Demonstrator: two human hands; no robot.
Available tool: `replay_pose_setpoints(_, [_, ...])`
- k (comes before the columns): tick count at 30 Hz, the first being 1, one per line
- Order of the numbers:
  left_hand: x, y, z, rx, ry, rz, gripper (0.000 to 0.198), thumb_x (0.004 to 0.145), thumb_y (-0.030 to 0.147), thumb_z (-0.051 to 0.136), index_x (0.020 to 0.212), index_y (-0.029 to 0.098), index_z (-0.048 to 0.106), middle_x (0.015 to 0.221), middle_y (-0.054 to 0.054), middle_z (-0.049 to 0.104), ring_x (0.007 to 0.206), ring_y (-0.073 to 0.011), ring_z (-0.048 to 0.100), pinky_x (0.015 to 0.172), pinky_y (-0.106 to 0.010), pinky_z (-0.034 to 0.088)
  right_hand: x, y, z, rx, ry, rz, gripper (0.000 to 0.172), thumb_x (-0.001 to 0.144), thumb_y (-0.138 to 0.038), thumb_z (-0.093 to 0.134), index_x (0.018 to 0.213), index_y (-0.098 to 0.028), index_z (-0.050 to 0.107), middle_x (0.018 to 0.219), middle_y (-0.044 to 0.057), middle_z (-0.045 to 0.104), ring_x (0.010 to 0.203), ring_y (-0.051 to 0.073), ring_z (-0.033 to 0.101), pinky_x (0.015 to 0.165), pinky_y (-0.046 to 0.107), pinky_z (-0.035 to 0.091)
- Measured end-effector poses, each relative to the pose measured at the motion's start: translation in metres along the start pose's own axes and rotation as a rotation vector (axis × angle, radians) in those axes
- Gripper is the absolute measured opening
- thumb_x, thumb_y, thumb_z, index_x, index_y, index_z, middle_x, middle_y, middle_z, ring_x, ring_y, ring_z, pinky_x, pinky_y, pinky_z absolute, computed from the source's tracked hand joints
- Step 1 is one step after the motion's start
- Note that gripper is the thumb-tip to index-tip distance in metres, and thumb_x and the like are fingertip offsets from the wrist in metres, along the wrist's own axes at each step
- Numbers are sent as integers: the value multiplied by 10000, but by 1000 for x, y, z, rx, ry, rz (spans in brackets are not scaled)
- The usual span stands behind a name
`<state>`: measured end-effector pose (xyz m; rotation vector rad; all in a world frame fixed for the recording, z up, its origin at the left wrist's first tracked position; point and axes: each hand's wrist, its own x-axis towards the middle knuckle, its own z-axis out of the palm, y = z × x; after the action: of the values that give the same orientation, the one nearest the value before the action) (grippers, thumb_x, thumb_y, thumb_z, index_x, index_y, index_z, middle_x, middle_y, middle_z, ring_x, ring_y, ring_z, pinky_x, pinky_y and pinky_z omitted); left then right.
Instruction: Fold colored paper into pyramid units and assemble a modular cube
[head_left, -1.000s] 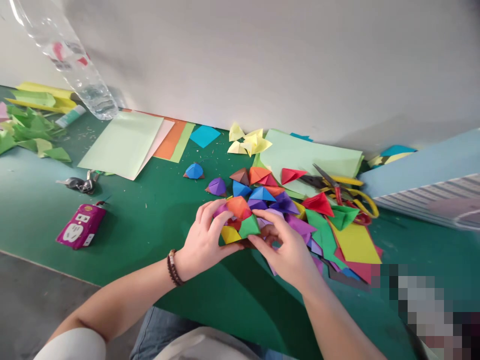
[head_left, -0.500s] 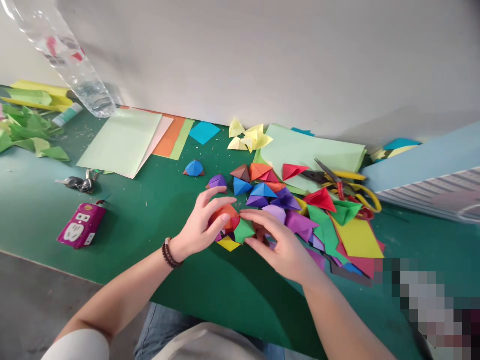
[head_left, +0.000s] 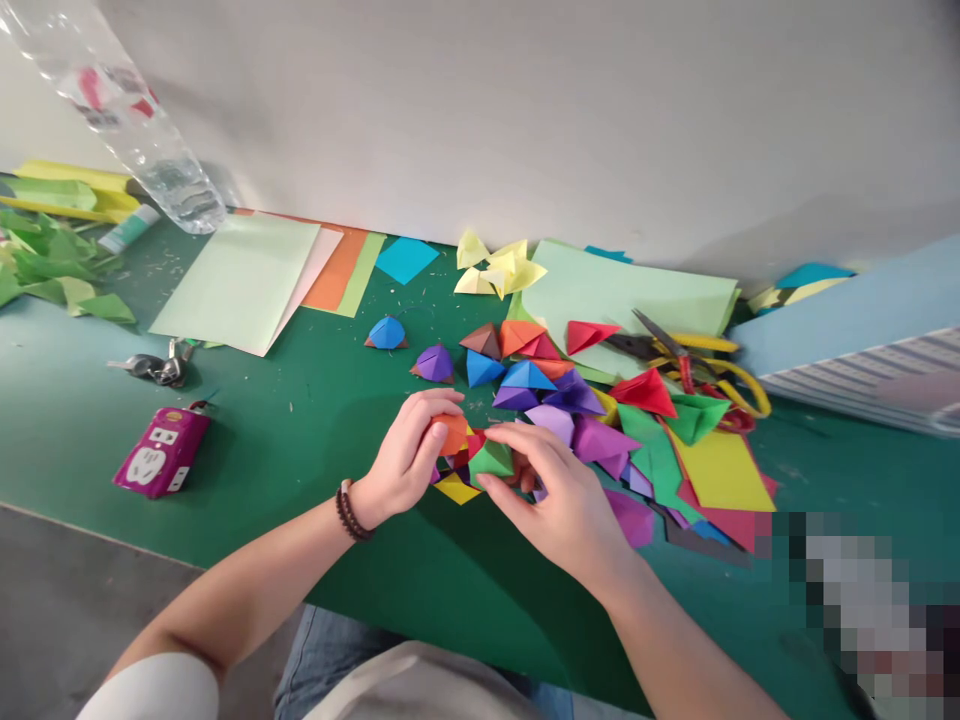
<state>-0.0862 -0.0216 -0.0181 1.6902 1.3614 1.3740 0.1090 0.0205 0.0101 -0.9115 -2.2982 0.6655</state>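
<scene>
Origami ball (head_left: 466,456) held up between both hands, just left of the big pile of folded units (head_left: 551,425), basically touching it. Left hand (head_left: 409,452) is curled shut around the orange side, right hand (head_left: 559,505) has its fingers (head_left: 517,442) closed over the green unit. Loads of open room on the green mat (head_left: 262,500) to the left, toward its near edge, none on the right. Counted two loose units: one blue (head_left: 386,334), one purple (head_left: 433,365). Also one pair of scissors (head_left: 660,340), one set of keys (head_left: 154,368), one pink pouch (head_left: 161,452).
</scene>
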Motion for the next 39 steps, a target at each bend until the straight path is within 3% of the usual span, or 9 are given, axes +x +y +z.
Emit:
replay_pose_setpoints(15, [-2, -2, 2, -27, 13, -3, 278, 1020, 307, 320, 1103, 196, 561, 1239, -114, 596, 1220, -225, 532, 1048, -425, 421, -2, -2, -2, -40, -9, -22, 282, 894, -268, 614, 1172, -248, 573, 1119, 94, 667, 800, 191, 696, 622, 313, 608])
replay_pose_setpoints(26, [-1, -1, 2, -26, 9, 12, 281, 1018, 318, 328, 1094, 196, 570, 1229, -112, 601, 1203, -229, 539, 1038, -426, 431, -2, -2, -3, -17, -24, -24, 279, 897, -252, 613, 1176, -240, 590, 1095, 83, 658, 618, 125, 625, 608, 300, 601])
replay_pose_setpoints(36, [-1, 0, 3, -24, 9, 12, 327, 1027, 304, 279, 1085, 201, 584, 1226, -110, 609, 1215, -226, 530, 1058, -427, 410, -4, 1, 1, -27, -9, -40, 293, 907, -252, 619, 1198, -229, 596, 1172, 103, 673, 903, 204, 706, 720, 312, 624])
replay_pose_setpoints(39, [0, 1, 4, -7, 18, 36, 317, 1026, 294, 285, 1093, 202, 581, 1214, -108, 621, 1217, -227, 530, 1057, -431, 410, -4, 1, 1, -18, -16, -27, 316, 903, -256, 629, 1214, -230, 578, 1157, 97, 686, 847, 190, 708, 700, 306, 620])
